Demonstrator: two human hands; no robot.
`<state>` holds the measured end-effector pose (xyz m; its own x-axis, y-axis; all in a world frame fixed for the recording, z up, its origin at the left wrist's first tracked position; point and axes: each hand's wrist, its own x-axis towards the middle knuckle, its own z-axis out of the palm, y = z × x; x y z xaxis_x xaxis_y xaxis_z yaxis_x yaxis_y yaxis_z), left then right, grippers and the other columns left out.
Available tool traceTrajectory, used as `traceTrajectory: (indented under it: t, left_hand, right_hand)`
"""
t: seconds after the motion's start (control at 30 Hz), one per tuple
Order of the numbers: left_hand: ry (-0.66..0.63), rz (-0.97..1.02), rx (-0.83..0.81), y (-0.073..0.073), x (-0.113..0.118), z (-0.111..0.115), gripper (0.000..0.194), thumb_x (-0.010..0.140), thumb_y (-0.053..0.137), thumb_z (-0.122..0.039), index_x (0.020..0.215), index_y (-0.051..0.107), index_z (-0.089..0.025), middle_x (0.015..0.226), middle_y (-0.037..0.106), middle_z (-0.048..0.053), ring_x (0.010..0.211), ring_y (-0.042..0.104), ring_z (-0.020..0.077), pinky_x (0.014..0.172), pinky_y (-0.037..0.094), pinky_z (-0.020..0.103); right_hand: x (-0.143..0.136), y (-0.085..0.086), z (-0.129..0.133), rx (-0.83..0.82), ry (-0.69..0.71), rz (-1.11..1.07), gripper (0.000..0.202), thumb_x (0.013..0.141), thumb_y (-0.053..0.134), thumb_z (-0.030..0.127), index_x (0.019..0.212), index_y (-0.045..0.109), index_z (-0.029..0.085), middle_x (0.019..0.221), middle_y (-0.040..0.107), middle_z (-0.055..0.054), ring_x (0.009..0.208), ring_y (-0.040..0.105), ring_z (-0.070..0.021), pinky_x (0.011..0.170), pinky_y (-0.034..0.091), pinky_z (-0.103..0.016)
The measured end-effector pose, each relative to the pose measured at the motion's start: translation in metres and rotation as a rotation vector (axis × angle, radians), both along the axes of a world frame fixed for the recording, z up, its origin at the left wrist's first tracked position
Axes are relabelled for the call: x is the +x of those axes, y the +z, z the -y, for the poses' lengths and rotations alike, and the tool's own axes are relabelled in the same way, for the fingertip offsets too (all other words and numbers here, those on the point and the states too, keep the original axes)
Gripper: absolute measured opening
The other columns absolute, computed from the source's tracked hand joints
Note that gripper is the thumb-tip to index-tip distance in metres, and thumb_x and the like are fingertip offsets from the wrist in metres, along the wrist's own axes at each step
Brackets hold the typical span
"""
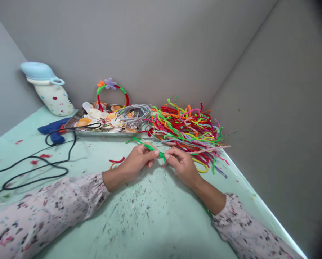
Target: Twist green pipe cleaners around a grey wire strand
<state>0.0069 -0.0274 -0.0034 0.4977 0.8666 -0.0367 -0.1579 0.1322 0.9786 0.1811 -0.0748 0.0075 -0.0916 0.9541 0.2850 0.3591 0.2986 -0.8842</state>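
A green pipe cleaner (pixel 149 146) is stretched between my two hands over the middle of the table. My left hand (pixel 136 160) is closed, pinching it between thumb and fingers, and a thin green tail sticks out behind that hand. The right end, thicker and bunched, is pinched by my right hand (pixel 183 165), whose fingers are also closed. Just beyond my right hand lies a big loose pile of many-coloured pipe cleaners (pixel 188 126). A short red pipe cleaner piece (pixel 117 160) lies beside my left wrist.
A metal tray (pixel 107 133) holds shells, with a coil of grey wire (pixel 135 114) and a pipe-cleaner hoop with flowers (pixel 127 99) on it. To its left are a blue glue gun (pixel 54 130), its black cord (pixel 50 163) and a white bottle (pixel 53 95). Walls enclose the table's back.
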Motion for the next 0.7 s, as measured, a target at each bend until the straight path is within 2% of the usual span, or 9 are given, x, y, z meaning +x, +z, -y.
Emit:
traceTrajectory:
  t: [0.43, 0.57, 0.7]
  left_hand:
    - [-0.006, -0.035, 0.031, -0.0018, -0.0017, -0.0008, 0.024, 0.077, 0.067, -0.036, 0.077, 0.055, -0.016, 0.050, 0.050, -0.005, 0.044, 0.041, 0.0055, 0.043, 0.025, 0.019]
    - [0.003, -0.042, 0.026, -0.0029, -0.0018, -0.0017, 0.025, 0.076, 0.068, -0.037, 0.076, 0.054, -0.016, 0.050, 0.050, -0.005, 0.044, 0.041, 0.0058, 0.044, 0.026, 0.019]
    - [0.020, -0.055, 0.015, -0.0038, -0.0014, -0.0023, 0.025, 0.075, 0.069, -0.038, 0.076, 0.056, -0.016, 0.051, 0.049, -0.005, 0.045, 0.040, 0.0059, 0.044, 0.025, 0.019]
  right_hand:
    - [0.0027, -0.0016, -0.0021, -0.067, 0.057, 0.019, 0.013, 0.086, 0.054, 0.030, 0.085, 0.062, 0.019, 0.070, 0.062, 0.001, 0.066, 0.059, -0.0141, 0.064, 0.045, -0.026]
    - [0.0007, -0.0018, -0.0017, 0.007, 0.020, 0.070, 0.010, 0.086, 0.055, 0.026, 0.083, 0.062, 0.019, 0.069, 0.061, 0.001, 0.063, 0.058, -0.0131, 0.063, 0.045, -0.025]
    - [-0.0012, -0.0042, -0.0014, 0.168, -0.035, 0.200, 0.008, 0.086, 0.054, 0.022, 0.082, 0.061, 0.019, 0.071, 0.061, 0.001, 0.065, 0.057, -0.0129, 0.064, 0.044, -0.025]
